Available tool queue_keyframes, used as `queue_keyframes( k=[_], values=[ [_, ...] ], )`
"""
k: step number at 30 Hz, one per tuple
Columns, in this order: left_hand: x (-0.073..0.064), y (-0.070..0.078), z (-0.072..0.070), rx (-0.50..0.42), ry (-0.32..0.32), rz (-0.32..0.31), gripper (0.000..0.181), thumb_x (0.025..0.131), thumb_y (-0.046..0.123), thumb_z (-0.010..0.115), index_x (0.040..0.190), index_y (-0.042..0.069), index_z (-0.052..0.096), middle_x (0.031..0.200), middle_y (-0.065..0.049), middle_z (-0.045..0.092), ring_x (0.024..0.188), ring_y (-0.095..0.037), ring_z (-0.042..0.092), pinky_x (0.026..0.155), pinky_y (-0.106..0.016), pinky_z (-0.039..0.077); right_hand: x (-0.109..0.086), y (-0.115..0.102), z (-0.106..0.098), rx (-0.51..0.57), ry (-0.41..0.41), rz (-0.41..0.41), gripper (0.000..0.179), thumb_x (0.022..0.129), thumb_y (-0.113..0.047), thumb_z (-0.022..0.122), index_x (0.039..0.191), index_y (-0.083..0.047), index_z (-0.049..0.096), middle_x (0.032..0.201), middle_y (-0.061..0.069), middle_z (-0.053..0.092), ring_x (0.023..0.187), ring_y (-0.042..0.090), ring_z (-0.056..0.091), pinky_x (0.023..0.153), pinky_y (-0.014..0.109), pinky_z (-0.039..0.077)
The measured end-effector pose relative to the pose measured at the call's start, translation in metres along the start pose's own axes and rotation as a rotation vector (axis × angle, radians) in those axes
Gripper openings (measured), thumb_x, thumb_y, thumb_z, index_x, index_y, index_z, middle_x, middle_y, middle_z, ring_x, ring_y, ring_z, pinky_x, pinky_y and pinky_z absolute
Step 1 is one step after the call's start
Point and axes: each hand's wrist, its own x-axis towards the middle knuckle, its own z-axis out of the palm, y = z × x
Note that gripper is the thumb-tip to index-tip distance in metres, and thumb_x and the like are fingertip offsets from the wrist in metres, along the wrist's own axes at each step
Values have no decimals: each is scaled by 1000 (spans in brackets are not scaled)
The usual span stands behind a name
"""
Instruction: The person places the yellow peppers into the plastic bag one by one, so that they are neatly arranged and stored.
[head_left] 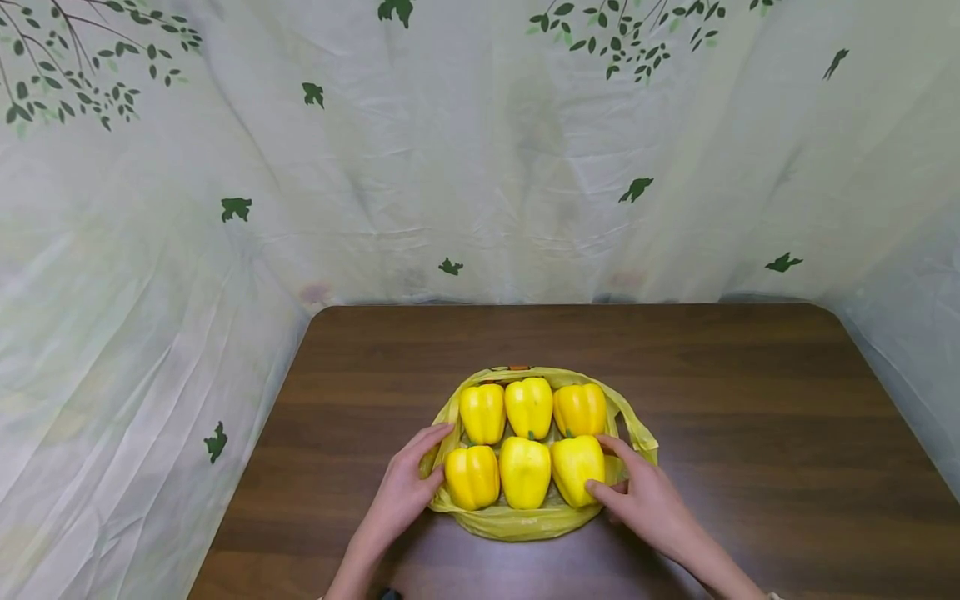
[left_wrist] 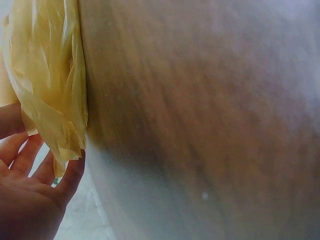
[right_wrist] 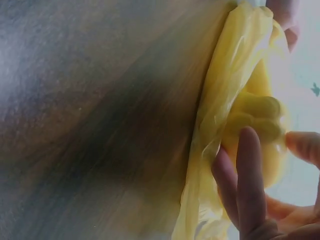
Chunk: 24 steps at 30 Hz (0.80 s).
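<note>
Several yellow bell peppers (head_left: 525,473) stand in two rows within a yellow plastic bag (head_left: 517,527), its rim spread in a ring around them. My right hand (head_left: 647,498) holds the front right bell pepper (head_left: 577,468), thumb on its near side and index finger on its far side; in the right wrist view the fingers (right_wrist: 250,175) lie along that pepper (right_wrist: 257,120). At the bag's left rim is my left hand (head_left: 407,483), thumb beside the front left pepper (head_left: 472,477). The left wrist view has the bag's crumpled edge (left_wrist: 50,90) between its thumb and fingers.
A brown wooden table (head_left: 750,400) carries the bag near its front edge. Behind and beside it hang white curtains (head_left: 480,167) with green leaf prints. A small dark object (head_left: 390,593) shows at the bottom edge by the left forearm.
</note>
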Motion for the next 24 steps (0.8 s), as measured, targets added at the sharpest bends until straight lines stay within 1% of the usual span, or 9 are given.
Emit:
queue_keyframes(
  k=[3,7,14,20,24],
  values=[
    [0,0,0,-3,-5,-10,53,81,-9,71,130,9,64,134,-2,59,127,-25,52,108,-45,37,1,0,1,-8,3,3,69,80,-35,81,139,-16,51,132,7,56,54,16,58,52,29,51],
    [0,1,-1,-1,-8,-23,53,81,-9,71,130,10,64,134,-2,58,128,-25,51,108,-46,37,4,0,2,-51,25,-18,69,76,-39,84,134,-17,53,128,5,58,61,13,57,55,28,51],
    [0,1,-1,9,-2,-28,53,81,-8,71,131,10,64,134,-3,58,127,-25,51,108,-46,38,6,-2,2,-103,47,-49,68,73,-40,85,129,-16,55,123,4,60,65,11,56,57,27,50],
    [1,1,-1,5,2,-29,52,81,-8,71,130,10,64,134,-3,59,127,-25,52,108,-46,37,5,-2,4,-108,56,-48,70,73,-40,86,130,-15,54,123,4,60,70,8,59,61,26,51],
    [0,2,-1,-4,0,-35,52,82,-8,71,130,10,64,134,-3,58,127,-25,51,108,-47,37,3,0,4,-113,74,-29,72,73,-42,85,132,-16,53,125,2,59,73,7,60,63,25,52]
  ],
)
